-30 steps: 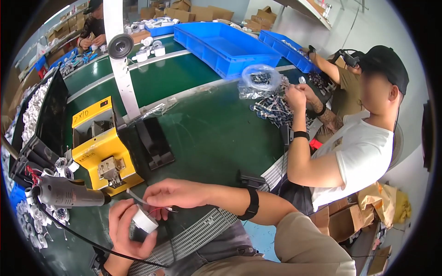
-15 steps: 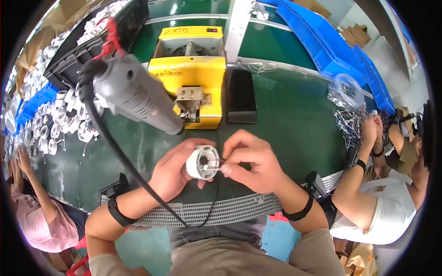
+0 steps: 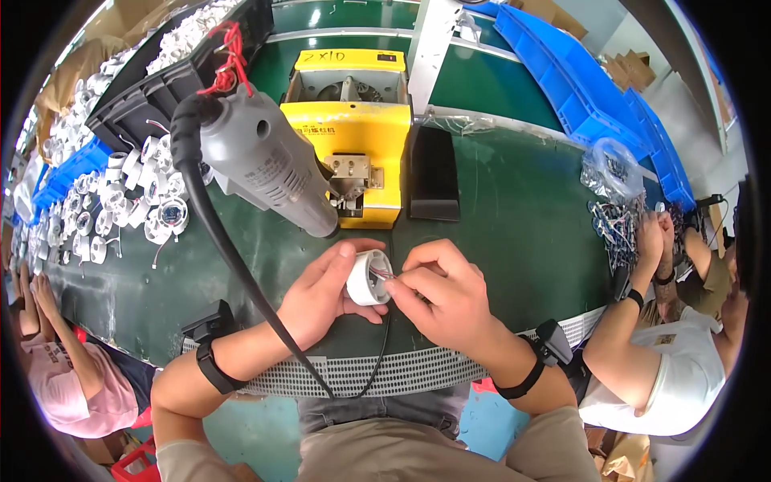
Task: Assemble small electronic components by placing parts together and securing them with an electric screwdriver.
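Note:
My left hand [image 3: 328, 291] grips a white round plastic housing [image 3: 364, 279] by its outer wall, with the open side tilted to the right. Thin reddish and white wires [image 3: 381, 273] show inside that opening. My right hand [image 3: 446, 292] pinches at the rim, thumb and forefinger closed on the wires; the exact tips are partly hidden. Both hands are just above the green bench, in front of the yellow machine [image 3: 353, 128]. A grey electric screwdriver [image 3: 269, 161] hangs in front of the machine, its black cable running down past my left forearm.
A pile of white round housings [image 3: 132, 189] with wires lies at left, below a black crate [image 3: 136, 100]. A black box [image 3: 434, 174] stands right of the machine. At right are blue trays [image 3: 554, 80], a plastic bag [image 3: 612, 170], bundled wires [image 3: 617, 229] and a co-worker's hands [image 3: 654, 237].
The housing has turned so its opening faces more to the right, and my right fingers have come in to its rim. The whole view has shifted slightly.

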The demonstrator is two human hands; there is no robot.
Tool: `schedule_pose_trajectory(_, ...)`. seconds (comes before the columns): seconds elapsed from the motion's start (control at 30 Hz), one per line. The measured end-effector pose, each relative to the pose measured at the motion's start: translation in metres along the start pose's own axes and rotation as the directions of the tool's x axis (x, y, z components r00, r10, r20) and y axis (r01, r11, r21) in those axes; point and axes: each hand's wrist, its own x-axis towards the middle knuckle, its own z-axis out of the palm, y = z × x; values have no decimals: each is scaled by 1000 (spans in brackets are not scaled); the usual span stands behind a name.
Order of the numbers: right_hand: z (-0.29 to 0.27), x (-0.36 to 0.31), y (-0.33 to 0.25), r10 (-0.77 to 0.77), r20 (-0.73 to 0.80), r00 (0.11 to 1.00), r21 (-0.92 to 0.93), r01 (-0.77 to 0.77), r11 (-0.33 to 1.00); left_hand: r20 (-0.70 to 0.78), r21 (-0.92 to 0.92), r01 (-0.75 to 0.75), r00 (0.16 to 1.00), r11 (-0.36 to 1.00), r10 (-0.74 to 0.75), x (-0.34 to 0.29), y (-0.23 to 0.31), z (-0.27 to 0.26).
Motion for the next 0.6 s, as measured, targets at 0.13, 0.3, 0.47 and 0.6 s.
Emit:
schedule_pose_trajectory(0.13, 1, 0, 0, -90, -19, 996, -140, 87, 986, -3, -16, 45, 999, 999, -45, 0, -1, -2)
schedule_pose_trajectory(0.3, -1, -2, -3, -19, 9, 1000, -198, 20, 980, -9, 74, -15, 1000, 997, 15, 0, -10, 1)
schedule_pose_trajectory(0.47, -11, 4, -1, 177, 87, 980, 117, -186, 976, -29, 120, -116, 992, 986, 120, 0, -11, -3)
schedule_pose_trajectory(0.6, -18, 7, 7, 143, 109, 984, -4, -143, 990, -138, 78, -212, 965, 974, 221, -3, -11, -5)
